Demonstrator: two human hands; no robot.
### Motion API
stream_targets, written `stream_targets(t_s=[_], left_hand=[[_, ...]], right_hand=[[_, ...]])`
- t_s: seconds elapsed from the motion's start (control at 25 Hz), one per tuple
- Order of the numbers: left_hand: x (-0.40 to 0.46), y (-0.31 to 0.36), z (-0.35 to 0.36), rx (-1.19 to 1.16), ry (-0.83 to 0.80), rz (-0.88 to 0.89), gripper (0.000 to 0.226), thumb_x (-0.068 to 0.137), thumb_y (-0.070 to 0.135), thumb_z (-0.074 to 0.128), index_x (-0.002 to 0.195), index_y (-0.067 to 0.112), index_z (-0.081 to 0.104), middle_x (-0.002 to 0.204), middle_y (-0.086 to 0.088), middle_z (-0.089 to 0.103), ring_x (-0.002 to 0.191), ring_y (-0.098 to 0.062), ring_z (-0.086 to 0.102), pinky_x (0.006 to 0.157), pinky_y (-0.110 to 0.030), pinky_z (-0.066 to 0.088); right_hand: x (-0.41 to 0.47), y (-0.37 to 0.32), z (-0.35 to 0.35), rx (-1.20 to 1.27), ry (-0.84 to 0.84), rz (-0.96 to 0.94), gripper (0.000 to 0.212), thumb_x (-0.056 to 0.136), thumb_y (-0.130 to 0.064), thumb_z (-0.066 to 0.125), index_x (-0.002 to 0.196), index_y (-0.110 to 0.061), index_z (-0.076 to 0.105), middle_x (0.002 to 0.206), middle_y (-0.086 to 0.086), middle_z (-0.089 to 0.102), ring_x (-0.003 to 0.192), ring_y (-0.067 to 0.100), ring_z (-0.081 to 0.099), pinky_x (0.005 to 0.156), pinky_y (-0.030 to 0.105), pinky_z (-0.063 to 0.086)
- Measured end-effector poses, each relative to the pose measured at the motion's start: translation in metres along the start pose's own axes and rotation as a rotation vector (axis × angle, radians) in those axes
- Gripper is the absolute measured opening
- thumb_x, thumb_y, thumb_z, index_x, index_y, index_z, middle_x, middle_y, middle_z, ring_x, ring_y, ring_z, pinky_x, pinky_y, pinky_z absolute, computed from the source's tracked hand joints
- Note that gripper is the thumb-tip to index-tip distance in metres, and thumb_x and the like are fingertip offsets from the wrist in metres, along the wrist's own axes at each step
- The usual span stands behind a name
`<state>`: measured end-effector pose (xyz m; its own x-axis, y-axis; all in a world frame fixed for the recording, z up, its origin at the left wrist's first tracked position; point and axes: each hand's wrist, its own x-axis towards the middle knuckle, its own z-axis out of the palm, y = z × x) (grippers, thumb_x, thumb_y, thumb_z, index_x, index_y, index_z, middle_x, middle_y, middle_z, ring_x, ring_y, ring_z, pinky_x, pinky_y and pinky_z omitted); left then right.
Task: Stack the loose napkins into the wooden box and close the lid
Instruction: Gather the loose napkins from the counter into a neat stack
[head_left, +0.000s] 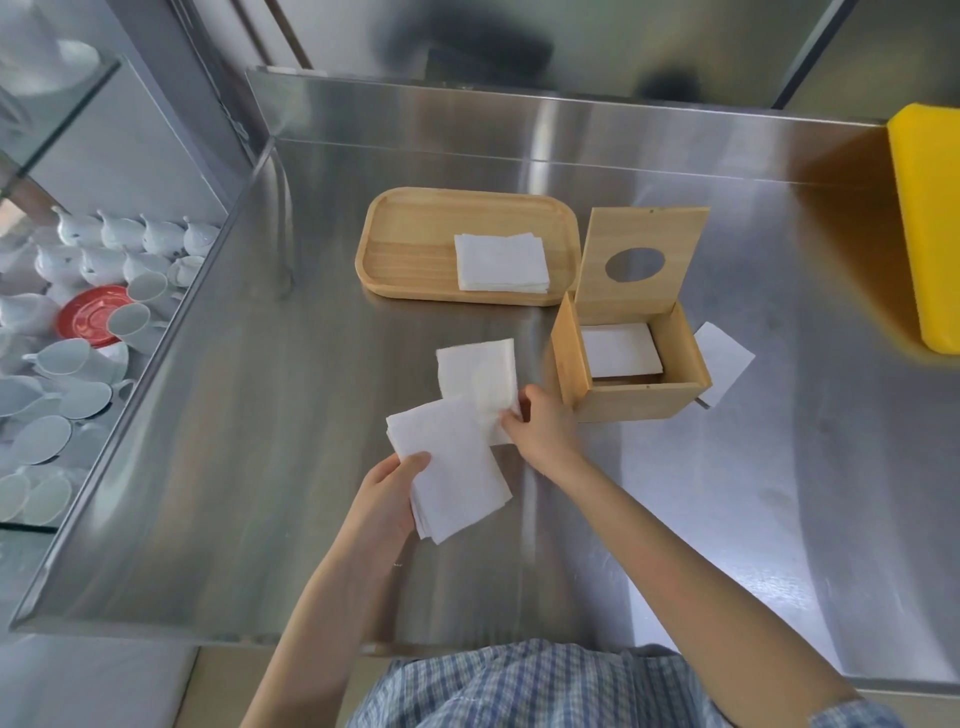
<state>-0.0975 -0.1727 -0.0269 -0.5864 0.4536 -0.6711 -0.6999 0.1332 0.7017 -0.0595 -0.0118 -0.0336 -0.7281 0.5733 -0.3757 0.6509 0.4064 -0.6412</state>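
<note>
Main worry from where I'm watching: the bundle of napkins (451, 475) in the left hand (387, 496) is a loose sheaf, pinched at one edge only, so it could fan out or shed a sheet when the next one gets added. And the single napkin (479, 382) the right hand (543, 423) is gripping lies crooked across the top corner of that bundle, so if it goes on like that the stack will be skewed and might catch on the wall of the wooden box (631, 364) going in.

Hands: left is closed narrow on the bundle, thumb on top and fingers underneath, holding it just above the counter (260, 441). Right is pinched on the near edge of the single napkin, fingertips tight, rest of the hand curled.

The box sits just right of the right hand, its lid (641, 260) standing upright at the back, one napkin already flat inside. Easy to miss: a stray napkin (722, 361) lies on the counter tucked against the far right side of the box, partly hidden. Another small pile (501, 262) waits on the wooden tray (410, 244) behind. So plenty left before the lid can close, I reckon.
</note>
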Motion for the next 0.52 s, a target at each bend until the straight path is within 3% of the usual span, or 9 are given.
stream_targets(t_s=[0.2, 0.36, 0.44, 0.52], left_hand=[[0.000, -0.004, 0.004, -0.017, -0.032, -0.001, 0.022, 0.097, 0.012, 0.039, 0.100, 0.004, 0.060, 0.094, -0.009, 0.067, 0.082, -0.024, 0.064, 0.062, -0.031, 0.052], [0.000, -0.007, 0.014, -0.024, -0.088, 0.001, 0.026, 0.097, 0.014, 0.039, 0.093, 0.010, 0.065, 0.089, -0.006, 0.072, 0.073, -0.016, 0.069, 0.072, -0.036, 0.048], [-0.003, -0.008, 0.022, -0.049, -0.132, 0.047, 0.026, 0.097, 0.016, 0.041, 0.099, 0.011, 0.066, 0.104, -0.010, 0.069, 0.087, -0.019, 0.067, 0.086, -0.041, 0.047], [-0.003, -0.010, 0.023, -0.074, -0.194, 0.097, 0.028, 0.095, 0.019, 0.047, 0.115, 0.008, 0.063, 0.119, -0.013, 0.064, 0.105, -0.026, 0.060, 0.095, -0.045, 0.044]], right_hand=[[-0.032, -0.020, -0.047, 0.047, 0.066, -0.208, 0.012, 0.092, -0.014, 0.052, 0.097, -0.004, 0.054, 0.087, 0.004, 0.057, 0.078, 0.017, 0.050, 0.056, 0.013, 0.033], [-0.068, -0.040, -0.074, 0.228, -0.020, -0.353, 0.005, 0.091, -0.012, 0.054, 0.093, -0.016, 0.052, 0.092, 0.004, 0.065, 0.085, 0.020, 0.061, 0.071, 0.021, 0.049], [-0.077, -0.040, -0.079, 0.498, -0.202, -0.308, 0.012, 0.089, -0.007, 0.057, 0.096, -0.017, 0.057, 0.093, -0.003, 0.067, 0.089, 0.011, 0.064, 0.081, 0.020, 0.051], [-0.077, -0.032, -0.073, 0.549, -0.340, -0.241, 0.016, 0.088, -0.006, 0.058, 0.101, -0.015, 0.060, 0.092, -0.008, 0.066, 0.086, 0.004, 0.062, 0.079, 0.014, 0.051]])
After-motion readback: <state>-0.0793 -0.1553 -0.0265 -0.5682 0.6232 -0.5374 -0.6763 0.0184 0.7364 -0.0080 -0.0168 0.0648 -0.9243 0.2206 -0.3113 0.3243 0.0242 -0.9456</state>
